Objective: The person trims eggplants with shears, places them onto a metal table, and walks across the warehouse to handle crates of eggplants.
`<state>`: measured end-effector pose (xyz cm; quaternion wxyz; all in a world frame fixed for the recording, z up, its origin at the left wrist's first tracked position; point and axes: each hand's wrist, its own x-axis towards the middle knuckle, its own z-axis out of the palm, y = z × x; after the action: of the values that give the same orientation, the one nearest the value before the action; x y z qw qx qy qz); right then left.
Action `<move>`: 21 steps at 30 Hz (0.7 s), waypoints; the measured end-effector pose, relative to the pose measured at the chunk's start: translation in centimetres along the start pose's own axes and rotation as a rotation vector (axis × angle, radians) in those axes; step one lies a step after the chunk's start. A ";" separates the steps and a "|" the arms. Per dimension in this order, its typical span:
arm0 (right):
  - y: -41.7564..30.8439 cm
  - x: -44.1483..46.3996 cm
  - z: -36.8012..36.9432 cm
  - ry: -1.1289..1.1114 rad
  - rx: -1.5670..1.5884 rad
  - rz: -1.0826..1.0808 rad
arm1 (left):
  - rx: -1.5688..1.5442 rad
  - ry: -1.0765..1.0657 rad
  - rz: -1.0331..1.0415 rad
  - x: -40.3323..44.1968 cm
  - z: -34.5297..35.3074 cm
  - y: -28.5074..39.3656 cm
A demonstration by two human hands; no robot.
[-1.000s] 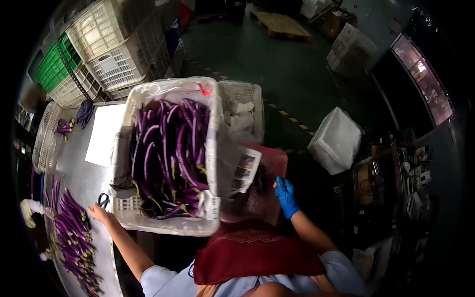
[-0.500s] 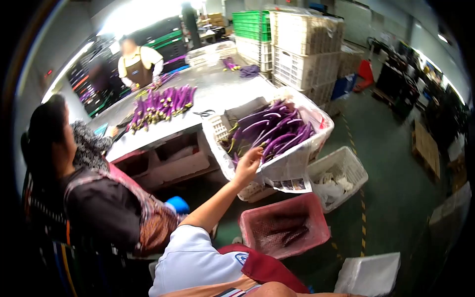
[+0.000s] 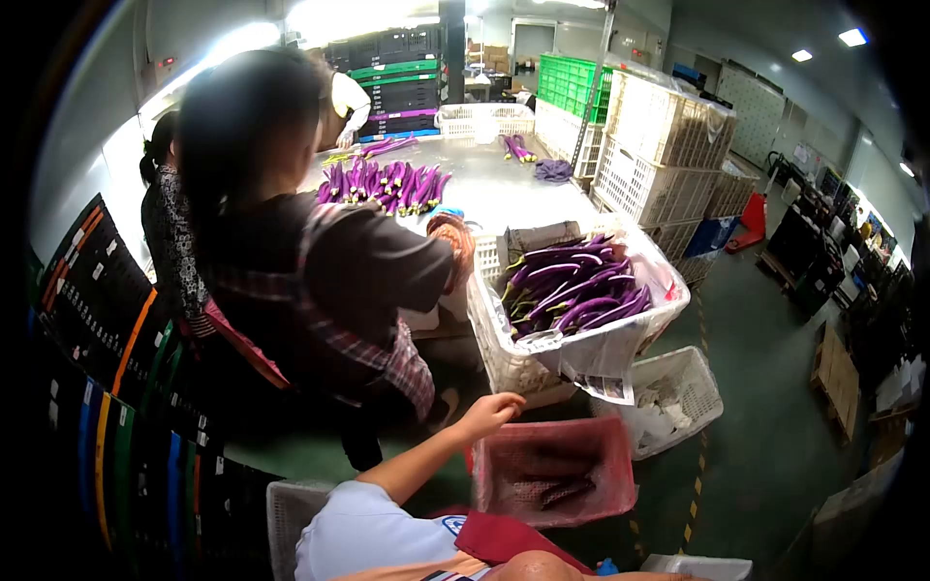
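My left hand (image 3: 492, 414) hangs above the near-left edge of a red crate (image 3: 484, 467), fingers curled in with nothing seen in them. It is apart from the large white basket (image 3: 509, 360) beyond it. Long purple eggplants (image 3: 581, 286) fill that basket, lying on newspaper (image 3: 601, 368) that folds over the near rim. Several dark, blurred long shapes (image 3: 557, 484) lie in the red crate. My right hand is out of the picture.
A co-worker in a checked apron (image 3: 329, 242) stands at my left by the metal table (image 3: 475, 160), blocking part of it. Bunched eggplants (image 3: 387, 187) lie there. Another white crate (image 3: 702, 392) sits on the floor, stacked crates (image 3: 659, 145) behind. A pallet (image 3: 833, 378) is far right.
My left hand has drawn back from the eggplant basket toward me, down to the red crate. The co-worker at my left has risen or moved forward to the table. My view has shifted.
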<state>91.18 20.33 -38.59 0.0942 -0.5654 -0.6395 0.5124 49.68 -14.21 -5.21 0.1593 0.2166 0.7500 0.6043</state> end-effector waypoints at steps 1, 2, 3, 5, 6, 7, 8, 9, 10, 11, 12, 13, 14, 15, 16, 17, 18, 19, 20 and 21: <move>-0.9 0.3 1.0 -0.017 -0.012 0.002 | 0.012 0.010 -0.049 -0.7 -0.1 -0.6; -2.6 0.1 2.1 -0.033 -0.024 0.003 | 0.032 0.016 -0.049 -1.0 -0.2 -2.0; -3.3 0.3 3.1 -0.057 -0.041 0.002 | 0.077 0.000 -0.092 -1.6 -0.4 -2.0; 1.5 1.6 5.9 -0.341 0.292 0.058 | 0.081 0.011 -0.135 -3.0 0.3 -0.9; 2.1 1.6 6.2 -0.342 0.167 -0.104 | 0.078 0.005 -0.182 -3.9 0.7 -0.2; 3.7 2.4 6.6 -0.346 0.046 -0.274 | 0.117 0.031 -0.066 -4.1 1.5 -2.6; 3.2 2.7 6.1 -0.371 -0.035 -0.239 | 0.138 0.050 -0.093 -4.8 2.3 -2.4; 2.7 3.2 5.8 -0.404 -0.096 -0.211 | 0.150 0.066 -0.120 -5.6 3.5 -2.0; 2.2 4.0 5.4 -0.432 -0.139 -0.193 | 0.195 0.071 -0.133 -6.3 4.6 -1.5; 1.6 5.1 4.8 -0.456 -0.179 -0.185 | 0.204 0.089 -0.190 -6.9 6.2 -1.1; 1.1 6.1 3.6 -0.475 -0.213 -0.182 | 0.232 0.089 -0.171 -7.8 8.3 -0.3; 0.6 7.4 2.5 -0.486 -0.248 -0.179 | 0.268 0.085 -0.151 -8.2 9.9 0.5; 0.2 8.7 1.2 -0.487 -0.278 -0.174 | 0.246 0.079 -0.114 -8.6 12.1 -0.1; -0.1 9.8 -0.3 -0.478 -0.307 -0.163 | 0.183 0.066 -0.144 -9.1 14.3 -0.4; -0.3 11.0 -2.1 -0.463 -0.337 -0.152 | 0.217 0.045 -0.136 -9.5 16.3 -0.4; -0.4 12.3 -4.0 -0.446 -0.368 -0.147 | 0.248 0.020 -0.126 -9.9 17.9 -0.1; -0.4 13.6 -6.0 -0.427 -0.395 -0.145 | 0.233 -0.037 -0.153 -10.1 19.2 0.4; -0.2 14.8 -8.0 -0.404 -0.432 -0.144 | 0.293 -0.065 -0.096 -10.4 20.1 0.9; 0.8 16.0 -10.1 -0.390 -0.486 -0.167 | 0.295 -0.086 -0.114 -10.7 20.5 2.1; 2.5 17.5 -11.7 -0.399 -0.599 -0.254 | 0.302 -0.122 -0.127 -10.9 20.8 3.3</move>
<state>94.95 40.62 -43.20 -0.1389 -0.3731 -0.8316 0.3872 69.85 -1.86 -6.75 0.2079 0.2264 0.8335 0.4591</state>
